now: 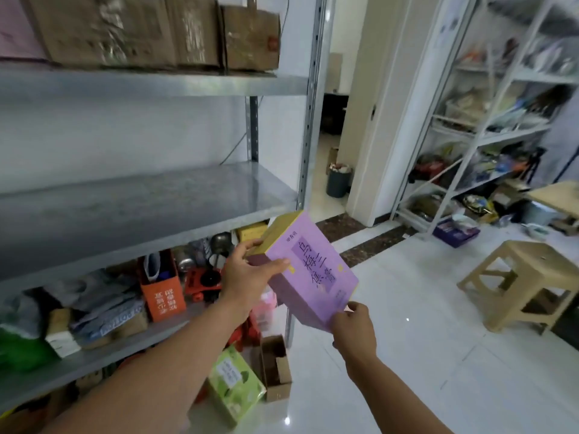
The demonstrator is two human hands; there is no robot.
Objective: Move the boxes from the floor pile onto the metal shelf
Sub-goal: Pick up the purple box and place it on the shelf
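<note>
The person is holding a purple box [308, 270] in the air with both hands, just in front of the right end of the metal shelf [150, 211]. The box is flat and long. Its long side is running from far left to near right, and the far end is tipping up toward the bare middle board of the shelf. The big purple face is looking up and to the right, and a yellow edge is showing along its far side.

The left hand [247, 274] is gripping the far left corner, thumb on the purple face and fingers wrapping round the edge. The right hand [354, 328] is pinching the near corner from below.

Dark writing is running along the purple face in big characters, too blurry for me to read.

A green box [233, 386] with a white label is sitting on the floor near the shelf, beside an open brown box [275, 368]. A tan stool [520, 277] is standing far off to the right.
</note>
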